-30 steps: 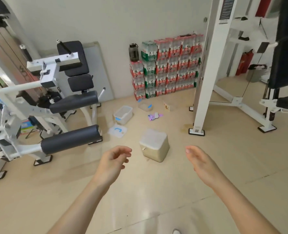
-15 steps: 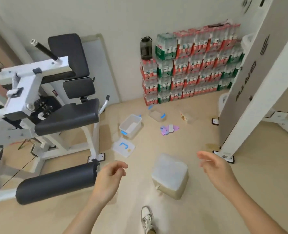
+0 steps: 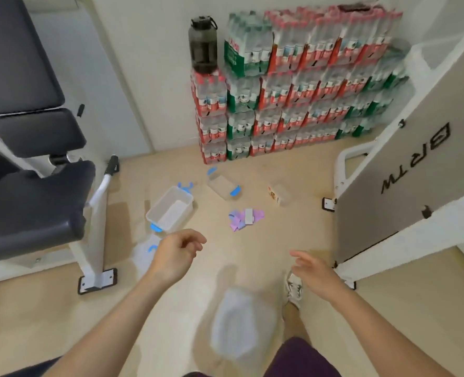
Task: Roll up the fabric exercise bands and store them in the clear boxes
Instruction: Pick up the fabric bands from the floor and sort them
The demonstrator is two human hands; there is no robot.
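Because the crumpled purple fabric bands [image 3: 245, 219] and clear blue-clipped plastic boxes [image 3: 171, 213] lie on the floor [image 3: 252, 164] beyond them, the left hand [image 3: 176, 254] and right hand [image 3: 313, 270] hang empty, fingers loose, apparently ready to reach.

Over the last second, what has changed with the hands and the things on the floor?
The person walked forward: the open clear box, the second clear box and the purple bands are nearer, and the white-topped block now sits by the shoe. Nothing taken or let go: left hand and right hand stay empty. Boxes, bands and loose lid lie unmoved.
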